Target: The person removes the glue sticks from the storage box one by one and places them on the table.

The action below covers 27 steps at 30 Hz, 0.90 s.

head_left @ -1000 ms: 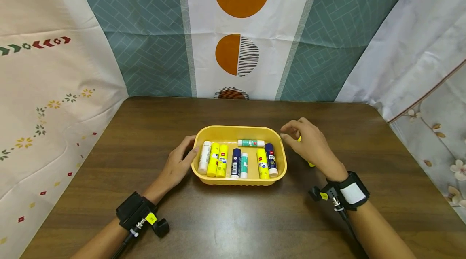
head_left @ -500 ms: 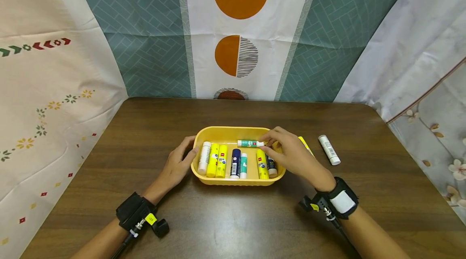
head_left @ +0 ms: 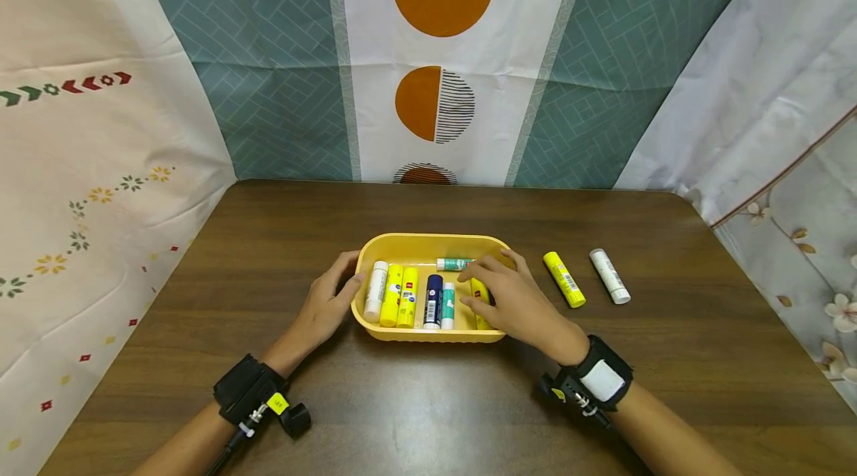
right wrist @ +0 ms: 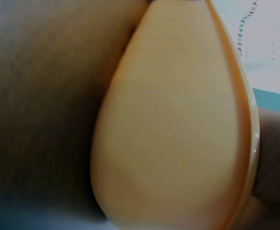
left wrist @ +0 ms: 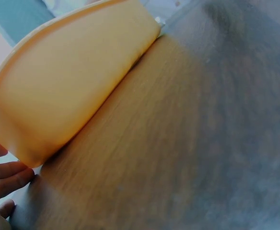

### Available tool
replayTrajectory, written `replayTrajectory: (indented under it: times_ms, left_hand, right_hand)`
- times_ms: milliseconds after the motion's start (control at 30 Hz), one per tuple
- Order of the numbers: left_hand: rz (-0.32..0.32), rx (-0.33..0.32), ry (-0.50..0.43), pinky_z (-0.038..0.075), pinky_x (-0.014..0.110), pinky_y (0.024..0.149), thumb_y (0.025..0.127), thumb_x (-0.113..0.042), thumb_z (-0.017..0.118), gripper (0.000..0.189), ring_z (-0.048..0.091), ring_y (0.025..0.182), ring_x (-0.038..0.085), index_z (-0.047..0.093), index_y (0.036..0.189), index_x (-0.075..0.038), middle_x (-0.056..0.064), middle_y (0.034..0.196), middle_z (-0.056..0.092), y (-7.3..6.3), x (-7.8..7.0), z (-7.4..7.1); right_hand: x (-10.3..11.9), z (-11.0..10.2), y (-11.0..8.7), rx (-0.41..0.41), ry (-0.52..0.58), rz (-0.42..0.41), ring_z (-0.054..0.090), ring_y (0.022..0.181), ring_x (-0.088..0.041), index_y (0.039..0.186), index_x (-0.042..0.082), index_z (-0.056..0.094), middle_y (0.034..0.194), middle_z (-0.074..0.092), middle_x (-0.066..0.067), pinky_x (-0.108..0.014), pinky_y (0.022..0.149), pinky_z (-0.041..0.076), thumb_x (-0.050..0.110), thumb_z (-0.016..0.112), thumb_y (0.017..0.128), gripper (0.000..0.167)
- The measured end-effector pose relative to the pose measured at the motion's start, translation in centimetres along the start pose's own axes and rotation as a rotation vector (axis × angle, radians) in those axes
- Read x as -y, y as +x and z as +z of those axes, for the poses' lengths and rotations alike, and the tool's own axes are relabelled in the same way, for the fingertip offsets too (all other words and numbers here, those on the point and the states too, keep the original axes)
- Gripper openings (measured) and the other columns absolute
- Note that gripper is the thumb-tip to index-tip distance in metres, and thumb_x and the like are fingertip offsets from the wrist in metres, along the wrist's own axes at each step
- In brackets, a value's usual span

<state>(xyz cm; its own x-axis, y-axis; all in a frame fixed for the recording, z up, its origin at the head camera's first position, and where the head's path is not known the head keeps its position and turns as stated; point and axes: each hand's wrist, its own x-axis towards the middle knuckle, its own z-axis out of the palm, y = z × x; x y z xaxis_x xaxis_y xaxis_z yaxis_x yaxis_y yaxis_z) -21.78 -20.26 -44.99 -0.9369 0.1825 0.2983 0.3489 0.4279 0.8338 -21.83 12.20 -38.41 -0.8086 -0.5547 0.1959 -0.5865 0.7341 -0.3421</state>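
Note:
A yellow plastic tray [head_left: 428, 335] holds several glue sticks: a white glue stick [head_left: 376, 291], yellow ones, a navy glue stick [head_left: 433, 301] and green-and-white ones. My left hand [head_left: 329, 299] holds the tray's left end, its thumb at the rim; in the left wrist view its fingers [left wrist: 13, 182] lie against the outer wall near the bottom. My right hand [head_left: 512, 297] reaches over the tray's right end, fingers bent and spread, with nothing visible between thumb and forefinger. Beneath it a yellow glue stick [head_left: 480, 297] is partly covered. The right wrist view shows the tray's outer side wall [right wrist: 173, 120].
On the brown wooden table [head_left: 428, 416], right of the tray, lie a yellow glue stick [head_left: 565, 280] and a white glue stick [head_left: 610, 277]. Patterned cloths [head_left: 281, 89] hang behind the table and at both sides.
From beside the tray, my right hand has moved left over its right end, uncovering the yellow and white glue sticks on the table and hiding the right-hand navy one. My left hand stays put.

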Motion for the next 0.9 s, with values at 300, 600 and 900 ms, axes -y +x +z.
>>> replayTrajectory:
  times_ms: [300,600,900]
  left_hand:
    - [-0.010,0.002,0.002,0.042,0.053,0.104,0.107,-0.026,0.049,0.038,0.055,0.125,0.026,0.051,0.144,-0.014,0.010,0.137,0.060,-0.06,-0.09,-0.03]
    - [-0.031,0.011,0.004,0.041,0.053,0.106,0.107,-0.029,0.049,0.039,0.054,0.126,0.026,0.050,0.144,-0.014,0.010,0.138,0.059,-0.10,-0.39,-0.04]
    - [-0.021,0.005,0.000,0.041,0.053,0.106,0.107,-0.026,0.049,0.038,0.054,0.126,0.026,0.050,0.144,-0.015,0.010,0.138,0.059,-0.05,-0.18,-0.04]
  right_hand:
    - [0.15,0.48,-0.07,0.006,-0.055,0.006,0.061,0.114,-0.021,0.116,0.014,0.071,0.115,0.071,-0.002,-0.056,0.118,0.015,0.029,0.076,0.092,0.029]
    - [-0.08,0.76,-0.10,-0.068,-0.046,-0.026,0.060,0.103,-0.021,0.109,0.014,0.074,0.105,0.068,-0.002,-0.053,0.110,0.031,0.027,0.076,0.092,0.021]
    - [-0.22,1.10,0.11,-0.149,0.037,0.015,0.055,0.097,-0.021,0.106,0.015,0.074,0.105,0.062,-0.004,-0.046,0.096,0.043,0.021,0.080,0.088,0.020]
